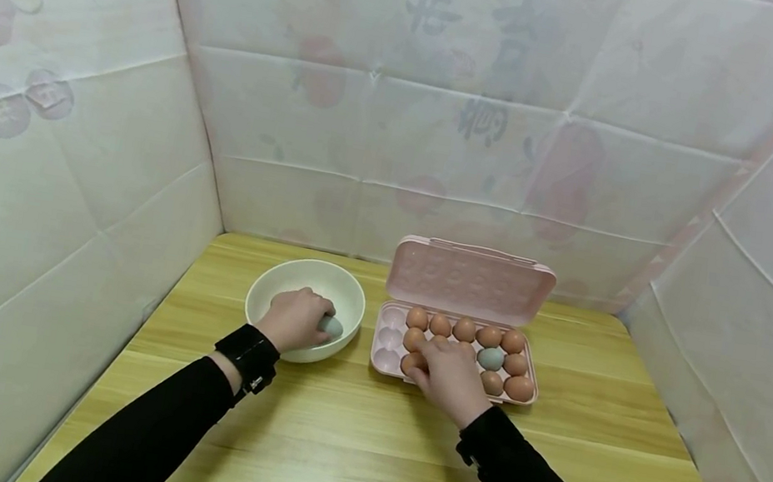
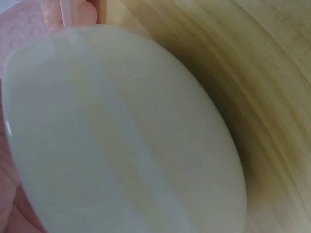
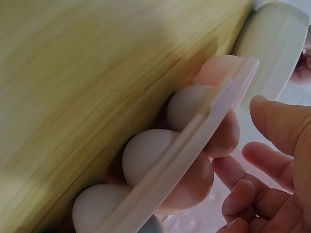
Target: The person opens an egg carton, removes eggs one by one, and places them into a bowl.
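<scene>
Inside the cream bowl (image 1: 257, 288), my left hand (image 1: 296, 319) pinches a pale blue-green egg (image 1: 331, 328) between fingers and thumb. The left wrist view shows mostly the bowl's outer wall (image 2: 126, 136), which hides the egg. My right hand (image 1: 452, 376) reaches over the front of a pink egg box (image 1: 377, 369), its loosely bent fingers beside the brown eggs (image 1: 414, 339). From the right wrist, the thumb (image 3: 277, 121) stands apart from the fingers, with nothing held between them. Another blue-green egg (image 1: 490, 359) sits among the brown ones.
The box's lid (image 1: 471, 280) stands raised at the back. Its leftmost column of cups (image 1: 389, 338) holds no eggs. Bowl and box stand side by side on a wood-grain table (image 1: 338, 452), enclosed at the back and sides by pale printed sheets (image 1: 403, 134).
</scene>
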`<act>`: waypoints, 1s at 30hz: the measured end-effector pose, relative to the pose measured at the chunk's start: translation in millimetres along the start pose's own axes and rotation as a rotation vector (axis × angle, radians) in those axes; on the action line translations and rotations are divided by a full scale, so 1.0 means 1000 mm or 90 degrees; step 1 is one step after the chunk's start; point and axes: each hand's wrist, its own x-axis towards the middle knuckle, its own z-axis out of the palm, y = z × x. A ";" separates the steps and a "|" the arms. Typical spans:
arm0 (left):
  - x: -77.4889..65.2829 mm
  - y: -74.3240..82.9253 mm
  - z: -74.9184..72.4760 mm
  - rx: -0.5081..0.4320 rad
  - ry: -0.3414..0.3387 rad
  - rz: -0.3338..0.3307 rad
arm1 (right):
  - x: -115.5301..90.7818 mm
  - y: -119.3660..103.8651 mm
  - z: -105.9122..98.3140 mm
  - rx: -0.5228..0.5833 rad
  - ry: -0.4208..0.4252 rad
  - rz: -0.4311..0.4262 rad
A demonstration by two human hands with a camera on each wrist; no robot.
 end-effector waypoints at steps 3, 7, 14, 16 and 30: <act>-0.001 0.001 0.000 0.012 0.001 0.001 | 0.001 -0.001 0.001 -0.006 -0.004 0.003; -0.001 0.001 0.001 0.025 0.003 0.001 | 0.001 -0.001 0.004 -0.009 0.008 0.003; 0.000 -0.001 0.003 0.027 -0.005 -0.008 | 0.001 0.000 0.008 -0.028 0.015 0.002; -0.001 -0.001 0.004 0.026 -0.004 -0.009 | 0.001 0.000 0.008 -0.028 0.011 0.003; 0.002 -0.005 0.007 0.012 -0.019 -0.020 | 0.003 0.001 0.009 -0.027 -0.029 0.020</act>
